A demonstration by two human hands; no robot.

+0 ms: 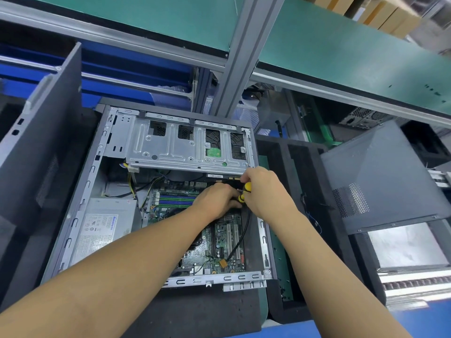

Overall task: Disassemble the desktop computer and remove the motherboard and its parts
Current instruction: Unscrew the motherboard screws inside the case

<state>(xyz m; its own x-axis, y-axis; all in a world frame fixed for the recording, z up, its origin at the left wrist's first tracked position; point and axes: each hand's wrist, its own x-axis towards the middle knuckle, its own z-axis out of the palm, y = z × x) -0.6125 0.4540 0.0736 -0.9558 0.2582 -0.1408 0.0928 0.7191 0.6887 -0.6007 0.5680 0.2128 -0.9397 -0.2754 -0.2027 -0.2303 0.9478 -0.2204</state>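
Both hands meet over the upper right corner of the motherboard, inside the open computer case that lies on its side on a black foam pad atop the green tabletop. From my seat I see the right hand wrapped round the yellow handle of a screwdriver, with the tool pointing down toward the board. The left hand lies just beside it, fingers curled against the tool's lower collar — the two hands touch there. The tip is hidden, so I cannot tell what it sits on.

The board is still in the case, with its green and blue memory slots just left of the left hand and a black cable running down from under the hands to a small yellow connector. A silver drive cage spans the far end of the case; the power supply fills the left side. A grey side panel leans well to the right — another dark panel stands at the left.
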